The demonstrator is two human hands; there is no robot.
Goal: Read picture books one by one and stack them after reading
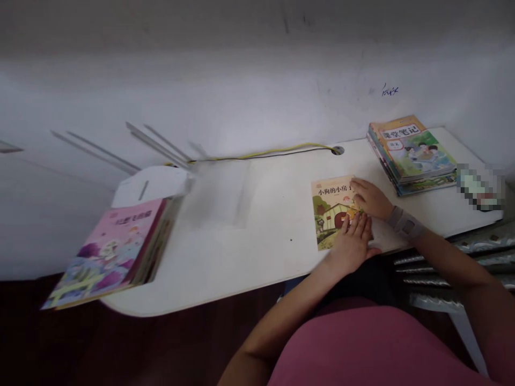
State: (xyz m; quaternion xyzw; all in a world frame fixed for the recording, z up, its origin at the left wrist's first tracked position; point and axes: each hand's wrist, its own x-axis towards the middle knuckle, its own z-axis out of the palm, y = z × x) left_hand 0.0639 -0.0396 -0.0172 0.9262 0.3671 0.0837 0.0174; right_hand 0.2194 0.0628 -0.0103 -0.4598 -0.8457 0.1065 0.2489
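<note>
A thin picture book (330,212) with a house on its yellow-green cover lies flat on the white desk (249,236), near its front edge. My left hand (354,241) rests flat on the book's lower right part, fingers stretched out and together. My right hand (372,199) lies on the book's upper right corner with fingers curled down onto the cover. A grey band (404,222) wraps my right wrist. Neither hand lifts the book.
A stack of colourful books (414,153) sits at the desk's far right. Another stack with a pink cover (112,252) overhangs the left edge, white paper (151,185) behind it. A yellow cable (265,153) runs along the wall into a grommet (338,150). A metal rack (454,268) stands to the right.
</note>
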